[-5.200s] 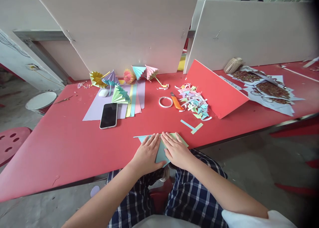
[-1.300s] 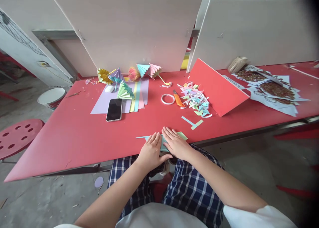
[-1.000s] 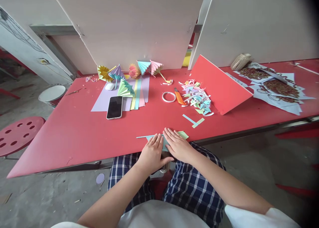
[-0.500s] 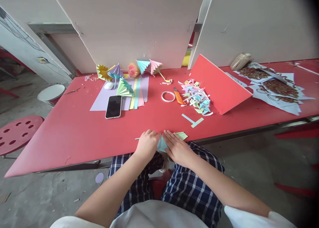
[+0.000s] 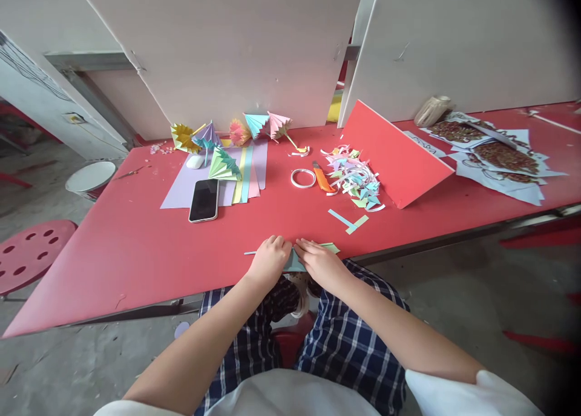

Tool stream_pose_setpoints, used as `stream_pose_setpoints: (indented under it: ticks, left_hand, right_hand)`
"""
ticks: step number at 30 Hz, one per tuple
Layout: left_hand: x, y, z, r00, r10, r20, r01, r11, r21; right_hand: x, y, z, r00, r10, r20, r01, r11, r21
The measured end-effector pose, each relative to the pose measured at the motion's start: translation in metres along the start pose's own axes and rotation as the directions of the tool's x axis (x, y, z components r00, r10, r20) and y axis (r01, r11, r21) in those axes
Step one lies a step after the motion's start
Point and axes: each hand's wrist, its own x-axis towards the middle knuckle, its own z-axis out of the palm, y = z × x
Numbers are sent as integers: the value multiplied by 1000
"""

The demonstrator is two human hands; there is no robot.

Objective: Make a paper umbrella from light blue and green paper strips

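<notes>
At the near edge of the red table (image 5: 149, 234), a piece of blue paper (image 5: 295, 262) lies between my hands, partly covered by them. My left hand (image 5: 270, 260) has its fingers curled and grips the paper's left side. On the right side, my right hand (image 5: 321, 263) presses its fingers together on the same paper, its thumb hidden. A light green paper piece (image 5: 331, 247) sticks out beyond the right fingers. To the left of my left hand a thin pale strip (image 5: 249, 253) pokes out; whether it joins the blue paper I cannot tell.
Ahead lie a white tape ring (image 5: 302, 178), an orange utility knife (image 5: 323, 177) and a heap of paper scraps (image 5: 358, 177). A phone (image 5: 204, 200) rests by coloured paper sheets (image 5: 175, 192) and several small paper umbrellas (image 5: 226, 163). A red board (image 5: 394, 155) leans at right.
The blue paper looks flatter and darker, and my right thumb has gone out of sight. My right fingers are more bent than before. The view has shifted slightly.
</notes>
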Motion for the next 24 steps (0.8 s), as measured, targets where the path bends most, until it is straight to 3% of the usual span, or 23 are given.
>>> stream_pose_setpoints:
  ticks: [6, 14, 24]
  left_hand:
    - [23, -15, 0, 1000, 15, -2, -15, 1000, 5]
    - [42, -29, -3, 999, 39, 10, -39, 999, -22]
    - [41, -25, -5, 999, -10, 35, 11, 1000, -21]
  right_hand:
    - [36, 21, -16, 983, 180, 39, -179, 983, -34]
    - [65, 47, -21, 978, 170, 122, -174, 984, 23]
    - [71, 51, -18, 979, 136, 153, -144, 989, 41]
